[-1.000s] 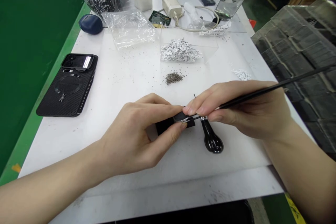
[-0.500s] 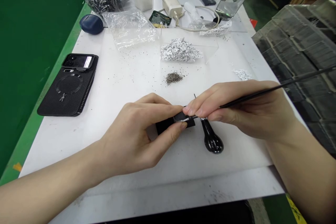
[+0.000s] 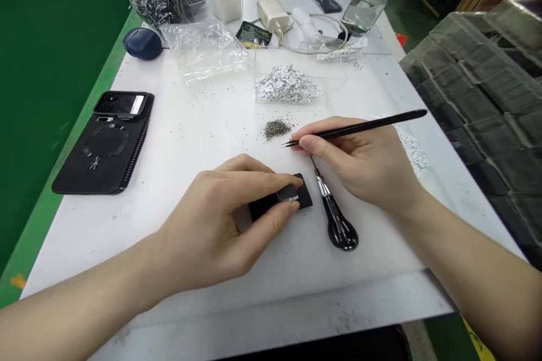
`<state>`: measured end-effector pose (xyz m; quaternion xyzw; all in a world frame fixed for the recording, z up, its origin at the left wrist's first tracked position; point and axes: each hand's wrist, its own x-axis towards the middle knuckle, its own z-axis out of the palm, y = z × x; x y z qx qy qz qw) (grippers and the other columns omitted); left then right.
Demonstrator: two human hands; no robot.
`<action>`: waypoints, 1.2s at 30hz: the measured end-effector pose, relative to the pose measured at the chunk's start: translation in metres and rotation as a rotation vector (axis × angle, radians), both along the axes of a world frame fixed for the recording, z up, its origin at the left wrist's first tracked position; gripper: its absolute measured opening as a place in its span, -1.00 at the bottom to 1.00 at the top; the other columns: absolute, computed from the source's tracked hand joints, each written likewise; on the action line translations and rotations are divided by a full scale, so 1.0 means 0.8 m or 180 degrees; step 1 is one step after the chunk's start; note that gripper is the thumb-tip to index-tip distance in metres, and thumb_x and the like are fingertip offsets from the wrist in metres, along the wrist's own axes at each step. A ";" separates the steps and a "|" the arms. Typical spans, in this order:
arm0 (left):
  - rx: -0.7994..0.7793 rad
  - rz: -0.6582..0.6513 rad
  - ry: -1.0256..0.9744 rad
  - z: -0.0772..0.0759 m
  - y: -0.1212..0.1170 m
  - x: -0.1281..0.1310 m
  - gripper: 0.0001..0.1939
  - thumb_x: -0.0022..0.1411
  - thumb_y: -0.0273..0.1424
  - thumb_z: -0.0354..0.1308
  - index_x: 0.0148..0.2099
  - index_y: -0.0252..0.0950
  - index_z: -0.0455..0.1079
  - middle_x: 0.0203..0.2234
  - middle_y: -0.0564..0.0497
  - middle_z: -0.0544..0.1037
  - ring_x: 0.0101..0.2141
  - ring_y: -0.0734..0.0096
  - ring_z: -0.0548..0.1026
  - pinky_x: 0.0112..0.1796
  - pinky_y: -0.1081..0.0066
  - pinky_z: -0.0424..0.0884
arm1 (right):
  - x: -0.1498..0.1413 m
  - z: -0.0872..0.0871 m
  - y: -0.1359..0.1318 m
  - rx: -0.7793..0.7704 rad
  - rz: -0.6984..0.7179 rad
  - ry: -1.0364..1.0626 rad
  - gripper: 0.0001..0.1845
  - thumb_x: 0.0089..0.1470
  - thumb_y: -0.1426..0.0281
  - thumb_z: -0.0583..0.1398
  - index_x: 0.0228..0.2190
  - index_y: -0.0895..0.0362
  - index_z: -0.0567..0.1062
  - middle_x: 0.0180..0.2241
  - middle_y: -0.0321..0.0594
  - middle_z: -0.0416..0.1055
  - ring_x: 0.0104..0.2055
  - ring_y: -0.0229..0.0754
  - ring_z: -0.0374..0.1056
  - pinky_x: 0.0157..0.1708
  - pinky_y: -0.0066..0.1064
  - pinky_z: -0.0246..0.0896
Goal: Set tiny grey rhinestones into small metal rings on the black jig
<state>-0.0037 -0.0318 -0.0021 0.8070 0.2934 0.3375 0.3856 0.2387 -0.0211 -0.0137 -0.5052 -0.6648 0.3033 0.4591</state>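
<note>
My left hand rests on a small black rectangular pad, with thumb and forefinger pinching a small grey piece on top of it. My right hand grips a long thin black tool with a fine metal tip, which points left and touches nothing. Just below that hand, a black-handled precision screwdriver lies on the white tabletop. A small heap of dark grit sits just beyond the tool's tip.
A clear acrylic tray holds white paper bits. Beyond it lie plastic bags, a white charger, and a glass bottle. A phone in a black case lies left. Dark plastic sheeting hangs past the right table edge.
My right hand has lifted away from the black pad, up and to the right, taking the thin tool with it. My left hand stays on the pad. The small grey piece now shows.
</note>
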 end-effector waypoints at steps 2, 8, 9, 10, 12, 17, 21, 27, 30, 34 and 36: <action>-0.0049 -0.0030 0.0096 0.006 0.000 0.000 -0.74 0.49 -0.48 0.29 0.12 -0.19 0.72 -0.07 0.09 0.82 -0.11 0.39 0.71 -0.05 0.49 0.66 | -0.003 0.000 0.001 -0.0008 -0.0030 -0.0074 -0.92 0.30 0.44 0.45 -0.20 0.01 0.80 -0.21 -0.30 0.79 -0.14 -0.10 0.73 -0.09 -0.24 0.66; -0.0094 -0.0080 0.0217 0.014 0.000 -0.002 -0.72 0.51 -0.48 0.27 0.14 -0.16 0.71 -0.07 0.10 0.81 -0.10 0.40 0.70 -0.03 0.50 0.66 | -0.007 0.001 0.001 0.0060 -0.0309 -0.0197 -0.88 0.32 0.47 0.42 -0.18 0.04 0.80 -0.17 -0.28 0.80 -0.14 -0.12 0.73 -0.10 -0.24 0.68; -0.0079 -0.0078 0.0168 0.013 0.000 -0.001 -0.72 0.50 -0.49 0.27 0.14 -0.16 0.71 -0.08 0.10 0.81 -0.11 0.40 0.70 -0.04 0.49 0.66 | -0.007 0.002 0.001 0.0084 -0.0306 -0.0245 -0.88 0.31 0.48 0.43 -0.18 0.05 0.80 -0.16 -0.27 0.80 -0.12 -0.12 0.73 -0.11 -0.27 0.68; -0.0066 -0.0077 0.0137 0.012 0.001 -0.001 -0.71 0.50 -0.49 0.27 0.14 -0.15 0.71 -0.09 0.09 0.81 -0.11 0.39 0.70 -0.04 0.48 0.66 | -0.007 0.002 0.000 0.0117 -0.0291 -0.0283 -0.88 0.30 0.48 0.44 -0.18 0.06 0.80 -0.15 -0.27 0.80 -0.10 -0.13 0.73 -0.11 -0.30 0.68; -0.0052 -0.0077 0.0123 0.009 0.001 0.000 -0.71 0.50 -0.50 0.27 0.15 -0.15 0.70 -0.10 0.08 0.81 -0.12 0.37 0.69 -0.05 0.46 0.66 | -0.007 0.002 -0.001 0.0191 -0.0261 -0.0348 -0.88 0.29 0.50 0.43 -0.17 0.08 0.80 -0.14 -0.26 0.81 -0.08 -0.16 0.73 -0.13 -0.37 0.68; -0.0033 -0.0057 -0.0034 0.005 0.001 0.000 -0.71 0.49 -0.49 0.28 0.15 -0.16 0.70 -0.13 0.08 0.81 -0.12 0.36 0.68 -0.09 0.47 0.65 | -0.007 0.003 -0.002 0.0284 -0.0229 -0.0487 -0.86 0.29 0.54 0.42 -0.17 0.12 0.80 -0.15 -0.27 0.81 -0.10 -0.21 0.73 -0.11 -0.44 0.68; -0.0101 -0.0117 0.0164 0.008 0.001 -0.002 -0.73 0.52 -0.48 0.26 0.16 -0.21 0.69 -0.11 0.06 0.81 -0.10 0.37 0.67 -0.07 0.47 0.65 | -0.007 0.003 0.000 0.0246 -0.0260 -0.0418 -0.87 0.30 0.54 0.42 -0.17 0.12 0.80 -0.16 -0.29 0.81 -0.11 -0.23 0.73 -0.12 -0.47 0.67; -0.0053 -0.0039 0.0067 0.009 0.000 0.000 -0.74 0.50 -0.46 0.27 0.13 -0.21 0.72 -0.14 0.03 0.81 -0.12 0.32 0.69 -0.10 0.45 0.65 | -0.006 0.003 -0.003 0.0397 -0.0256 -0.0583 -0.87 0.30 0.53 0.42 -0.16 0.11 0.80 -0.13 -0.25 0.81 -0.10 -0.18 0.73 -0.12 -0.41 0.69; -0.0094 -0.0094 0.0246 0.012 0.001 -0.001 -0.74 0.51 -0.46 0.27 0.14 -0.22 0.71 -0.11 0.03 0.81 -0.11 0.34 0.70 -0.07 0.45 0.66 | -0.006 0.002 -0.004 0.0399 -0.0263 -0.0584 -0.86 0.30 0.53 0.42 -0.16 0.10 0.81 -0.14 -0.26 0.81 -0.10 -0.17 0.74 -0.05 -0.38 0.69; -0.0074 -0.0117 0.0293 0.010 0.002 -0.002 -0.74 0.50 -0.46 0.28 0.14 -0.20 0.71 -0.10 0.04 0.82 -0.12 0.35 0.70 -0.07 0.44 0.68 | -0.003 0.002 -0.002 0.0181 -0.0285 -0.0358 -0.87 0.32 0.48 0.43 -0.17 0.02 0.81 -0.20 -0.32 0.81 -0.16 -0.15 0.74 -0.11 -0.31 0.71; 0.0025 -0.0076 0.0139 0.004 0.002 -0.001 -0.75 0.50 -0.46 0.28 0.12 -0.20 0.71 -0.12 0.04 0.82 -0.13 0.34 0.70 -0.11 0.45 0.67 | 0.000 0.007 -0.004 0.0130 -0.0248 -0.0166 -0.87 0.33 0.45 0.43 -0.19 -0.02 0.80 -0.23 -0.34 0.80 -0.20 -0.15 0.73 -0.17 -0.29 0.70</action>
